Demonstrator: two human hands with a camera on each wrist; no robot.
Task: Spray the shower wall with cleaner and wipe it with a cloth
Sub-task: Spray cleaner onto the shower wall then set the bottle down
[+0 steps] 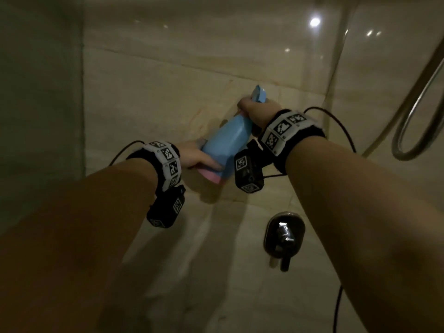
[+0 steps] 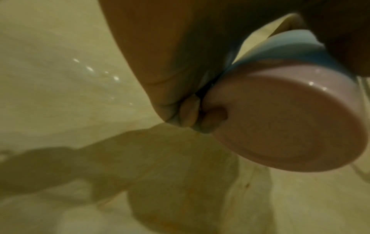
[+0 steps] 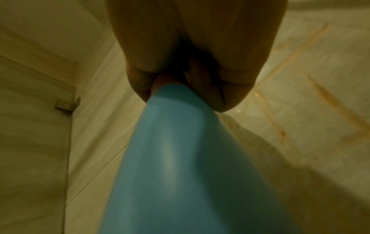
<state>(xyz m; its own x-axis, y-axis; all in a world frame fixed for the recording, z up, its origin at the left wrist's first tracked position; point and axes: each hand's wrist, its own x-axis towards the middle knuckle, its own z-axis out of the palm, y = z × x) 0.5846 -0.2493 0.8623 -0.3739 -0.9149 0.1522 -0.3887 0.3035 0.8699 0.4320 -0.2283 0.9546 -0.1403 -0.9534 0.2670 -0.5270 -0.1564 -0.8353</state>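
A light blue spray bottle (image 1: pixel 225 140) with a pink base is held tilted in front of the beige tiled shower wall (image 1: pixel 156 92), nozzle pointing up and towards the wall. My right hand (image 1: pixel 254 108) grips its neck just below the blue spray head. My left hand (image 1: pixel 199 155) holds the pink base, thumb on top. In the left wrist view the pink base (image 2: pixel 290 118) sits against curled fingertips (image 2: pixel 190 114). The right wrist view looks down the bottle body (image 3: pixel 180 158) from my right hand (image 3: pixel 190 39). Orange stains (image 3: pixel 330 98) streak the wall. No cloth is in view.
A chrome shower valve (image 1: pixel 284 234) sticks out of the wall below my right arm. A metal shower hose (image 1: pixel 420 104) loops at the right. A glass panel (image 1: pixel 40 92) closes the left side, with a small bracket (image 3: pixel 68 103) at the corner.
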